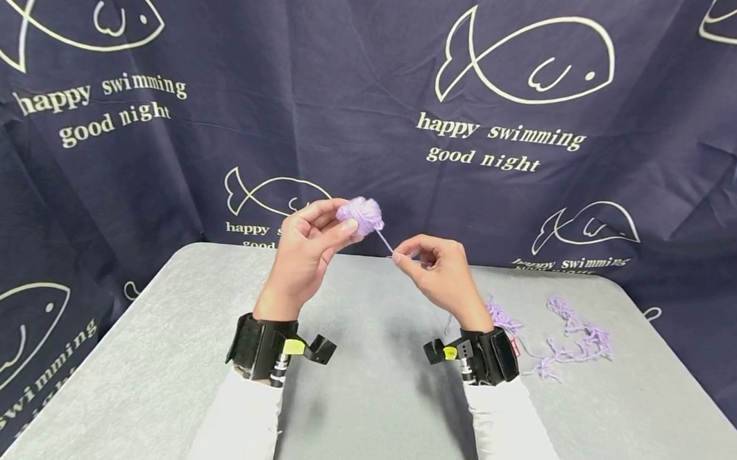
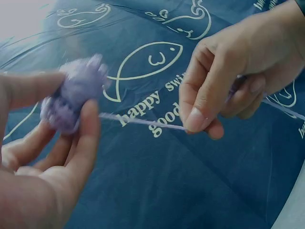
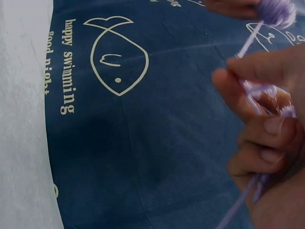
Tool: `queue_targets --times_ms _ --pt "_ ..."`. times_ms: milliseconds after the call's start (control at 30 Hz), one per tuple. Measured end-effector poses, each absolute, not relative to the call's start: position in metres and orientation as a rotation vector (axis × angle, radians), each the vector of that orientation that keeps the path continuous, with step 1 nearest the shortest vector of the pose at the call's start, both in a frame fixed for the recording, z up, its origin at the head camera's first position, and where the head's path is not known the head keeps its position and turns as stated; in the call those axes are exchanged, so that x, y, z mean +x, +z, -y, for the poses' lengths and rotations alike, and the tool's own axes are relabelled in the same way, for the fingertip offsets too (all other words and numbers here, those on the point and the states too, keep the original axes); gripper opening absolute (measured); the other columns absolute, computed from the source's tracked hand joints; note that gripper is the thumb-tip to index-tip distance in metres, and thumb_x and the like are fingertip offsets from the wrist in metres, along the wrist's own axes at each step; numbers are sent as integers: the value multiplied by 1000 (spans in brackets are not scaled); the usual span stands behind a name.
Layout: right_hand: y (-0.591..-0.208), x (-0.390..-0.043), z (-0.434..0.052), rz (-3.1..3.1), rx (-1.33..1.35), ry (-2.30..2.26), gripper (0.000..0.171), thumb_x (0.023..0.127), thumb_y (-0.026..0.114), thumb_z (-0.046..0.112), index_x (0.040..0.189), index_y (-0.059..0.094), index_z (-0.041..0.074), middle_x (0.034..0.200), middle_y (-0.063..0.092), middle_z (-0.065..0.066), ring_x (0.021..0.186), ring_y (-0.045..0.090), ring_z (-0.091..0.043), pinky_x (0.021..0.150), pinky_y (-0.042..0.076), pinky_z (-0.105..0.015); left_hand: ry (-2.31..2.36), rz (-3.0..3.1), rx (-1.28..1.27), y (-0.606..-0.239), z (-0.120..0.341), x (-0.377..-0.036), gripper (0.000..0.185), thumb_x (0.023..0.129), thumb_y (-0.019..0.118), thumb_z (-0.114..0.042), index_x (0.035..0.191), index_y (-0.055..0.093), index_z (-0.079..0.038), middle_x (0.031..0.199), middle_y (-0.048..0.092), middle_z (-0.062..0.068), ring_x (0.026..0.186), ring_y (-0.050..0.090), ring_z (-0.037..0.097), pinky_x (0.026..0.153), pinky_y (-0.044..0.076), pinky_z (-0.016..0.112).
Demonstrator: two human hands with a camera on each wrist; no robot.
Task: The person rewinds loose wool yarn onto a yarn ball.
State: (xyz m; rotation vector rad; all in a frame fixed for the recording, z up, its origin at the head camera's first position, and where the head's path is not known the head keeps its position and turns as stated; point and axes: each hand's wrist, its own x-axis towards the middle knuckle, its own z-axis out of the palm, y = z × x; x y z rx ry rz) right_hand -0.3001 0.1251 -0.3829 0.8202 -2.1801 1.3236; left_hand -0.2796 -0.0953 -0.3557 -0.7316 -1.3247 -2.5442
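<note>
Yarn ball: a small lilac yarn ball, soft and fuzzy, loosely wound, held in the air above the far edge of the table, in front of the backdrop.
Strand: one thin lilac strand runs taut from the ball down and rightward to the right hand; in the left wrist view it crosses straight between the two hands.
Left hand: the left hand is raised, wrist bent up, fingers and thumb curled round the ball and pinching it at the fingertips.
Right hand: the right hand sits just beside the left, slightly lower, thumb and forefinger pinching the strand; the other fingers are curled in, with yarn trailing through the palm.
Wrists: black camera bands on both, white sleeves behind.
Table: a grey table with rounded far corners; bare surface lies below and left of the hands.
Loose yarn: a tangle of lilac loose yarn lies on the table to the right, near the right wrist.
Backdrop: a navy backdrop printed with fish outlines hangs right behind the table's far edge.
</note>
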Motion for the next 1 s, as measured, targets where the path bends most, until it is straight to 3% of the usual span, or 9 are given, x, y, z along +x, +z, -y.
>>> queue_targets --times_ms 167,500,667,800,1000 --pt "-381 -296 -124 2270 916 1310 6 87 78 9 86 77 15 73 67 7 53 42 -11 47 32 -23 -2488 1236 -531 -356 92 -282 28 87 61 19 102 71 -3 95 69 9 84 67 19 77 61 32" --pt "-374 -287 -123 2336 1032 1206 8 87 79 12 85 78 20 74 66 11 51 39 -9 46 32 -24 -2091 1390 -343 -361 88 -289 27 83 73 14 109 68 10 91 68 8 79 67 14 71 59 24" --pt "-371 -283 -122 2324 1037 1199 10 86 79 12 83 78 21 72 64 12 50 40 -9 45 31 -24 -1723 1655 -277 -367 89 -290 29 81 77 6 109 69 7 100 70 13 86 66 17 71 57 23" --pt "-368 -280 -123 2251 1034 1284 11 85 80 9 83 79 20 71 64 10 49 39 -11 44 29 -23 -1498 1825 -270 -371 91 -291 29 80 79 3 108 70 4 103 72 15 90 70 21 75 61 32" --pt "-364 -278 -124 2082 1033 1513 5 84 79 2 86 78 7 66 60 2 49 36 -10 41 26 -23 -1340 2041 -300 -375 93 -290 28 79 79 0 106 71 1 97 73 15 81 69 25 72 54 34"
